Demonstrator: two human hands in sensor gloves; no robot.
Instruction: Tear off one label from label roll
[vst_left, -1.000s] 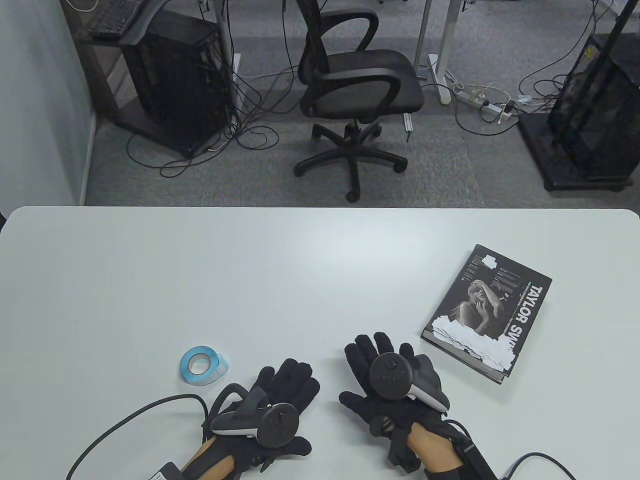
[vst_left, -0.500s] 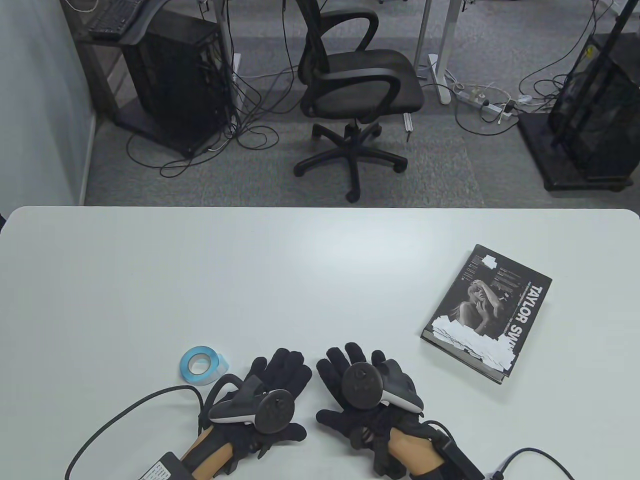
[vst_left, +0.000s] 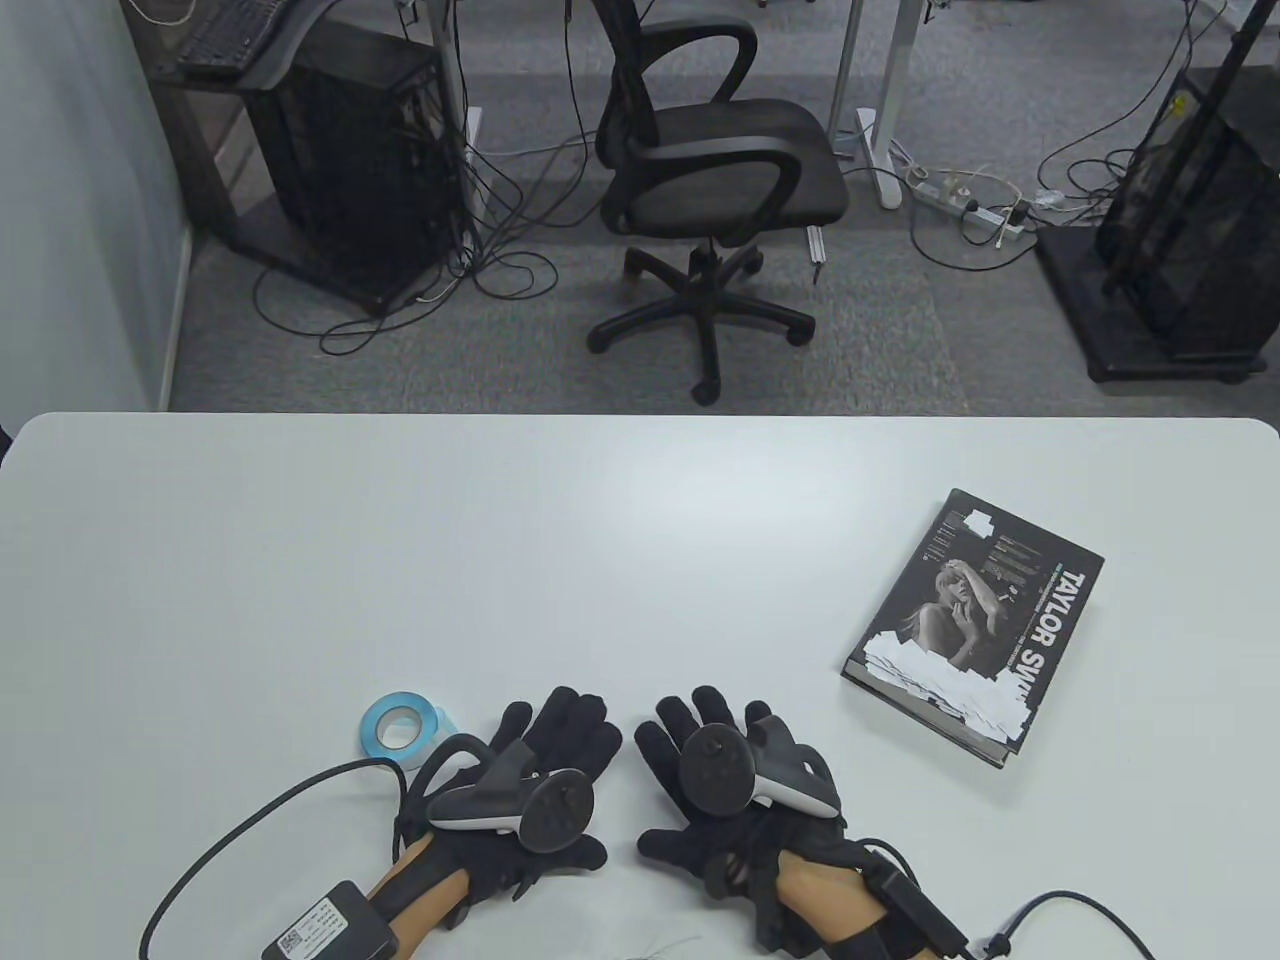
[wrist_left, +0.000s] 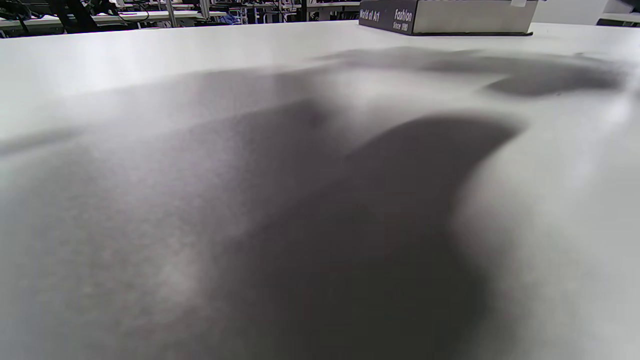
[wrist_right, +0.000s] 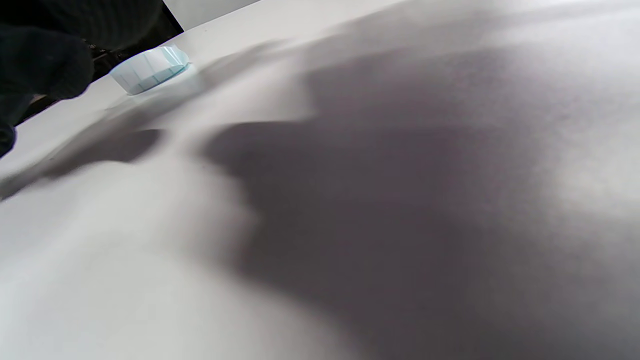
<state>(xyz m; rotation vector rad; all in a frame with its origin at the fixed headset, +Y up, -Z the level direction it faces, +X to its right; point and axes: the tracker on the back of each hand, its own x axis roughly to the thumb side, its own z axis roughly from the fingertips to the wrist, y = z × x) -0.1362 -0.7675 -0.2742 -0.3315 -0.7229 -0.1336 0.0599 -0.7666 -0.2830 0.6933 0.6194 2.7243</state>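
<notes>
A small light-blue label roll lies flat on the white table near the front edge, left of centre; it also shows in the right wrist view. My left hand rests palm down on the table just right of the roll, fingers spread, holding nothing. My right hand rests palm down beside the left hand, fingers spread, holding nothing. Neither hand touches the roll.
A dark book with several white labels stuck along its near edge lies at the right; its spine shows in the left wrist view. Cables trail from both wrists off the table's front edge. An office chair stands beyond the table.
My right hand slid left toward my left hand over the last second, then settled. My left hand shifted slightly forward and toward the roll. The roll has not moved.
</notes>
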